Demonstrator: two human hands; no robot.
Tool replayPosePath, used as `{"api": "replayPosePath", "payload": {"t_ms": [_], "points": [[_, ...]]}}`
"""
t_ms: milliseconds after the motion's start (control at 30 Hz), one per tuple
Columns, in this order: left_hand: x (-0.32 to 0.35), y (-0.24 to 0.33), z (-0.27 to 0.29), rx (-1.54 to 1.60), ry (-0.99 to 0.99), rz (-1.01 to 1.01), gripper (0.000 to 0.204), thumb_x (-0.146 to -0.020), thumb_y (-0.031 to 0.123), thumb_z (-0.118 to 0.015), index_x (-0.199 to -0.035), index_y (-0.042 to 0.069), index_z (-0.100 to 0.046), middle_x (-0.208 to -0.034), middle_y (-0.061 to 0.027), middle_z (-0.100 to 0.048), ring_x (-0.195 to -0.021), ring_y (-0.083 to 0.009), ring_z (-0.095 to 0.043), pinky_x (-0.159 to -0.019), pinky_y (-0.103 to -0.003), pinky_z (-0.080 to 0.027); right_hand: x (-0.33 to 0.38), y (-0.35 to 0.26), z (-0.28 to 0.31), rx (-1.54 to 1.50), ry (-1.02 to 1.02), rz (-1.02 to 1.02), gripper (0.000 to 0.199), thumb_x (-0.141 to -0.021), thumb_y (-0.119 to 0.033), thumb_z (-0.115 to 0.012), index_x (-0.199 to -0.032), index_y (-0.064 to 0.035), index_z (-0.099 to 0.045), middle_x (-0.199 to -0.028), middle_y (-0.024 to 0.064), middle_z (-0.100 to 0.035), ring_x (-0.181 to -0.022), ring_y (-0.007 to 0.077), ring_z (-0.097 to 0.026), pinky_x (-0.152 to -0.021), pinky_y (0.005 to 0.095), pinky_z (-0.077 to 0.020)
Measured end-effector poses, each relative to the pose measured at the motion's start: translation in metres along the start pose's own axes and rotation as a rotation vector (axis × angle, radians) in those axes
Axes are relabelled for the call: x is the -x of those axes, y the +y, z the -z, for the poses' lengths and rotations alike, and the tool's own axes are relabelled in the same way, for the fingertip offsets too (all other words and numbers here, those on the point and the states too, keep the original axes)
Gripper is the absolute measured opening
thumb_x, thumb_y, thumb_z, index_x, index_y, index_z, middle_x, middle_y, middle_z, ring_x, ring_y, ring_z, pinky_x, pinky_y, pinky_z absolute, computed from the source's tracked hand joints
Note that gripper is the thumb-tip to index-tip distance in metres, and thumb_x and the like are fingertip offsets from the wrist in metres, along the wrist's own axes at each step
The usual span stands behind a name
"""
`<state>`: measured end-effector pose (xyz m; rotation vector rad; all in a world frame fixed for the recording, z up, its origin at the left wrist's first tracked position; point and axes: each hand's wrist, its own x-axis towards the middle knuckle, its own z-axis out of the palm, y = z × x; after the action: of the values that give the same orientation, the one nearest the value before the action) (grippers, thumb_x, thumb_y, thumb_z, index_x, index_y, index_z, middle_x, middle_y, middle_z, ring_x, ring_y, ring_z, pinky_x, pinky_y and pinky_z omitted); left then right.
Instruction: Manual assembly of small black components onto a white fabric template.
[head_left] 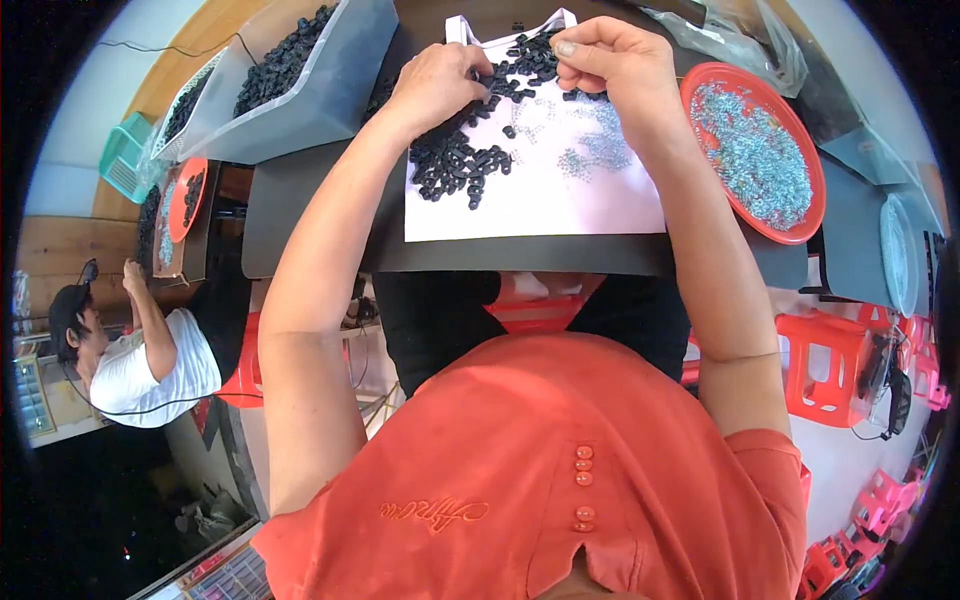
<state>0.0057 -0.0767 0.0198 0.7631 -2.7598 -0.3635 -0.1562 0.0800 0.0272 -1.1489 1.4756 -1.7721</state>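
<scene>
A white sheet (pixel 560 200) lies on a black work board (pixel 300 210), with a heap of small black plastic parts (pixel 455 165) and scattered small silvery metal pieces (pixel 590 150) on it. My left hand (pixel 435 85) rests on the black parts at the sheet's far side, fingers curled around one or more of them. My right hand (pixel 610 55) is just to the right, fingertips pinched together on a small piece that is too small to tell apart. The two hands nearly touch above the pile.
A red round tray (pixel 800 215) of silvery pieces sits to the right. A clear bin (pixel 300 110) of black parts stands at the far left. A person in a white shirt (pixel 150 370) works at the left. Red stools (pixel 825 365) stand below the table.
</scene>
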Motion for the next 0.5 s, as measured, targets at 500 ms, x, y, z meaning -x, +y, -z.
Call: {"api": "replayPosePath", "payload": {"t_ms": [500], "points": [[0.009,0.027,-0.005,0.923,0.121,0.115,0.009,-0.084,0.009,-0.069,-0.084,0.001,-0.068,-0.077,-0.0048,-0.066,-0.06,-0.0105,-0.059,-0.055,-0.026,-0.046,0.002,0.007,-0.009,-0.007,0.03,0.046,0.007,-0.079,-0.003,-0.068,-0.083,0.0029,-0.069,-0.067,0.0047,-0.064,-0.059,0.0084,-0.057,-0.055,0.0227,-0.0464]]}}
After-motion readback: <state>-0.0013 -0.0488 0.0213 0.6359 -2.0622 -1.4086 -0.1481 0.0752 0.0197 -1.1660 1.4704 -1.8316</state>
